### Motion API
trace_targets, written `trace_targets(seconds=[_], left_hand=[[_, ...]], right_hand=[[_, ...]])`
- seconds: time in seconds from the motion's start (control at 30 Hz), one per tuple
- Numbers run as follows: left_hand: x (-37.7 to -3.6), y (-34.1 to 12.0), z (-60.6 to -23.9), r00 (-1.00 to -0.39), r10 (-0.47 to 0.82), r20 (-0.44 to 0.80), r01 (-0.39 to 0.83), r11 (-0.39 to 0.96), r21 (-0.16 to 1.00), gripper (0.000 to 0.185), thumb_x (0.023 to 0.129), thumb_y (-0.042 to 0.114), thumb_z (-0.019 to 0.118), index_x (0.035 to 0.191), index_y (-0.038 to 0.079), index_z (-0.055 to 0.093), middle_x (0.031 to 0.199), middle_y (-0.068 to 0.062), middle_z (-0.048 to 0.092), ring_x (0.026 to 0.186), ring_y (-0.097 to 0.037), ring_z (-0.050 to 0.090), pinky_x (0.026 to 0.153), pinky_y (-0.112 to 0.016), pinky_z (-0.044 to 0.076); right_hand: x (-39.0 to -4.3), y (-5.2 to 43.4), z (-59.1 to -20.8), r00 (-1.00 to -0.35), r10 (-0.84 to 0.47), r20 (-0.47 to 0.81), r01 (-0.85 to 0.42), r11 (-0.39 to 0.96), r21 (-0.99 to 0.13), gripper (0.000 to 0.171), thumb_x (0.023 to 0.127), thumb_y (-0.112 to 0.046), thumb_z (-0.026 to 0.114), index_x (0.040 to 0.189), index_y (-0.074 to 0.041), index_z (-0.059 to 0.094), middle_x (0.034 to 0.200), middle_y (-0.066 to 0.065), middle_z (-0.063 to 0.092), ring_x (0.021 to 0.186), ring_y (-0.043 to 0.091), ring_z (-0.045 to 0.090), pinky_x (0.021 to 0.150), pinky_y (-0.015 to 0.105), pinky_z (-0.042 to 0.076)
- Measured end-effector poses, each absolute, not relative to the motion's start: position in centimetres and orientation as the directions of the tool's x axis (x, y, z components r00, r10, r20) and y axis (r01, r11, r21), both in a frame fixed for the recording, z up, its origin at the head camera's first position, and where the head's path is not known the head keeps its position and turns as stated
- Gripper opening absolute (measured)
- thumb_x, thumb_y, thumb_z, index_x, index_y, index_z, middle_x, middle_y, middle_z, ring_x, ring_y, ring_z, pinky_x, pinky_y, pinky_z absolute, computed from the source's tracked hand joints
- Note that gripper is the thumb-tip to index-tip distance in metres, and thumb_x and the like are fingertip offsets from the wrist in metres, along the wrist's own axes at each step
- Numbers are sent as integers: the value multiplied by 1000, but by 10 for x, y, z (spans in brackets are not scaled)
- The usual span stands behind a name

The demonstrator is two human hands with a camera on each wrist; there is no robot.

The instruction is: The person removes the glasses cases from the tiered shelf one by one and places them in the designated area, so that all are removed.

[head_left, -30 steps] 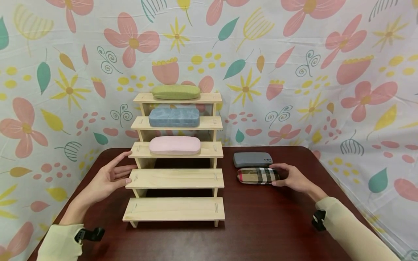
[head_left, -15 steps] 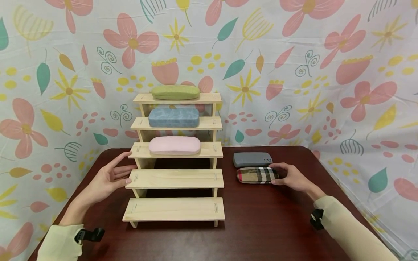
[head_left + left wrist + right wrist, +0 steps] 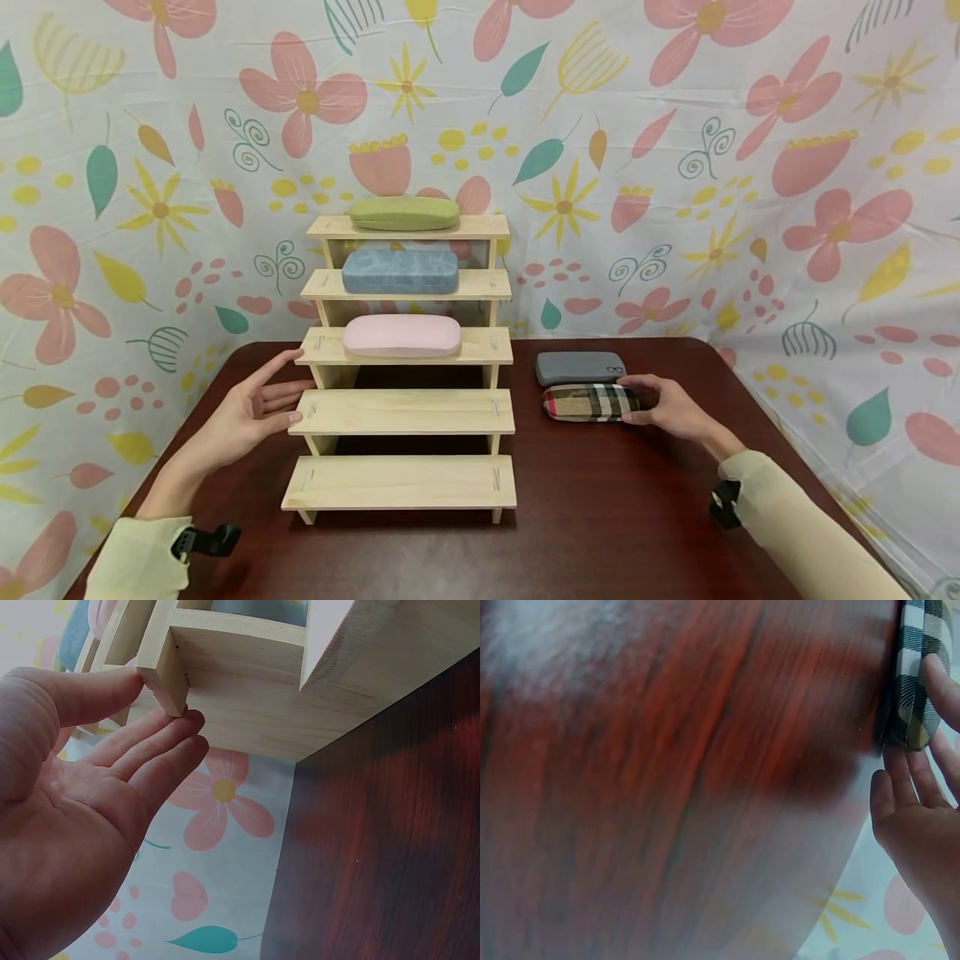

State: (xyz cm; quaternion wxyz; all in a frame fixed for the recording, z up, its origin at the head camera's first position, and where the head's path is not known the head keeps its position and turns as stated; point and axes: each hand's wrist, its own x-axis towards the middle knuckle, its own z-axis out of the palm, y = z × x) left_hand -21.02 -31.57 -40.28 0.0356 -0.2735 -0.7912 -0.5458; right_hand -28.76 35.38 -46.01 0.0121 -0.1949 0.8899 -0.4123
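Observation:
My right hand point(image 3: 672, 409) pinches the right end of a plaid glasses case point(image 3: 577, 402), thumb on the near side and fingers behind. In the right wrist view the checked end of the plaid case point(image 3: 913, 690) sits between thumb and fingers. A grey glasses case point(image 3: 573, 367) lies directly behind it. My left hand point(image 3: 240, 412) is at the left side of a stepped wooden display stand point(image 3: 397, 482), fingers mostly extended. In the left wrist view, its thumb and fingertips touch a step's end. Pink point(image 3: 401, 335), blue point(image 3: 400, 272) and green point(image 3: 403, 213) glasses cases occupy the upper three steps.
The stand is on a dark red-brown table point(image 3: 600, 517), left of the two loose cases. A flower-patterned cloth point(image 3: 637, 125) hangs behind and around the table. A black strap mount is on each wrist.
The plaid case has shifted very slightly back and left with my right hand, and the right forearm has edged left. My left hand stays at the stand.

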Motion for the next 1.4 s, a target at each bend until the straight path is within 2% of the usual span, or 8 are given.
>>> trace_targets(seconds=[0.47, 1.17, 1.4], left_hand=[[-210, -315, -403, -857, 384, 345, 460, 264, 848, 86, 95, -15, 68, 167, 9, 28, 144, -43, 49, 127, -6, 61, 87, -26, 59], [-210, -314, -403, -856, 387, 343, 458, 261, 850, 85, 95, -15, 68, 167, 8, 27, 143, -43, 50, 127, -5, 61, 86, -26, 59], [-210, -315, -403, -858, 384, 342, 457, 266, 849, 85, 95, -14, 69, 167, 8, 28, 143, -43, 50, 126, -5, 61, 86, -26, 59]], right_hand=[[-292, 354, -464, -937, -330, 117, -306, 610, -731, 66, 89, -10, 87, 146, 6, 57, 146, 29, 56, 134, 49, 51, 102, 64, 47], [-291, 354, -462, -936, -335, 112, -304, 604, -736, 67, 89, -10, 87, 145, 8, 56, 144, 30, 56, 129, 47, 56, 97, 59, 51], [-291, 355, -463, -933, -338, 124, -315, 598, -737, 68, 88, -10, 87, 145, 8, 56, 144, 30, 57, 129, 48, 56, 99, 61, 50]])
